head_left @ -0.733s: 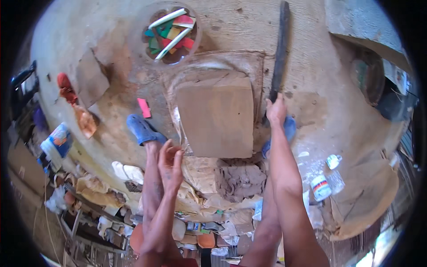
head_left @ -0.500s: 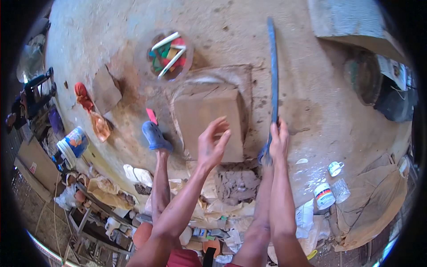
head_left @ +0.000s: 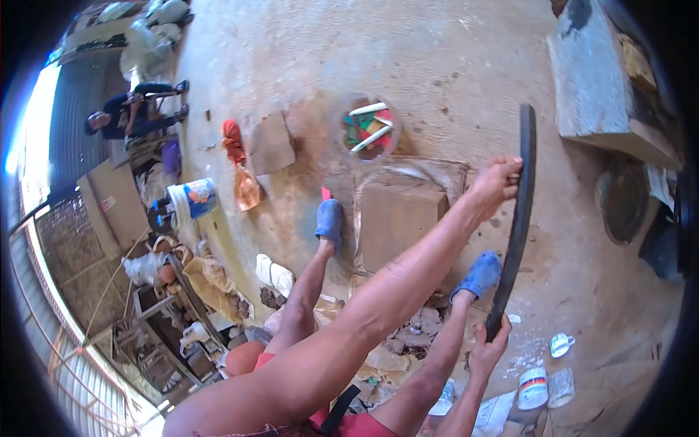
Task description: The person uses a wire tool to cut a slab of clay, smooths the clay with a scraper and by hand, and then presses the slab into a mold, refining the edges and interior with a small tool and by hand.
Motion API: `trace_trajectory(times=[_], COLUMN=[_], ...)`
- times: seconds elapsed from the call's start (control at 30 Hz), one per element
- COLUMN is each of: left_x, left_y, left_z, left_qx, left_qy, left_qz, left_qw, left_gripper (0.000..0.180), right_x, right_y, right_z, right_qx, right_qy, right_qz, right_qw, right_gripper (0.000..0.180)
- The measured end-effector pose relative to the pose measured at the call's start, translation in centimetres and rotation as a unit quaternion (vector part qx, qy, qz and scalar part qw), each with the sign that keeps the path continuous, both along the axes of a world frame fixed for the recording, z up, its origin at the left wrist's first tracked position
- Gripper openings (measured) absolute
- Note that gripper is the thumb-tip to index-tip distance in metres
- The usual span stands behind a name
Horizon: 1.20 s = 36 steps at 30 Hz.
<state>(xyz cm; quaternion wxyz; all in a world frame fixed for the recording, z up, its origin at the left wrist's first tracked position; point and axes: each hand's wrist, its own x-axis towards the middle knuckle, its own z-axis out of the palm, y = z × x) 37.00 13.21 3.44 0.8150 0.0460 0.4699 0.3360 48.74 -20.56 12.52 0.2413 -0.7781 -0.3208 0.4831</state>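
Above blue clogs, left hand (head_left: 494, 183) and right hand (head_left: 486, 349) grip black curved strip (head_left: 518, 218), white tins (head_left: 533, 384) nearby

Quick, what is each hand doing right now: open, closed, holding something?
Left hand: closed around the upper part of the long black curved strip.
Right hand: closed around the lower end of the same strip.

Bowl of tools (head_left: 369, 130), blue-white bucket (head_left: 191, 199)
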Motion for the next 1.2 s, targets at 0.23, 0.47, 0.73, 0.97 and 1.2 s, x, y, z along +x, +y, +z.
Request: trace_trajectory(times=[0.23,0.47,0.73,0.97,1.2], left_x=[-1.2,-1.3,-6.5,-12.0,-5.2], left_y=[-1.1,-0.2,-1.0,-4.0,-23.6], left_z=[4.1,5.3,8.0,7.5,9.4], left_qx=[0.088,0.11,0.08,0.121,0.096], left_qy=[-0.073,-0.079,-0.179,-0.103,-0.083], left_qz=[-0.015,0.137,0.156,0.213,0.06], left_qw=[0.993,0.981,0.968,0.964,0.99], left_gripper=[0.014,0.01,0.02,0.024,0.022], right_x=[5.2,8.4,5.4,-1.7,-4.7], right_y=[3.0,3.7,0.6,2.4,11.9], right_z=[2.0,3.0,3.2,5.4,6.9], right_qx=[0.054,0.084,0.028,0.019,0.091], right_qy=[0.001,-0.099,-0.057,0.112,0.049], right_qz=[0.058,0.153,0.123,0.054,0.016], right_qw=[0.997,0.98,0.99,0.992,0.995], right_gripper=[0.066,0.064,0.065,0.073,0.061])
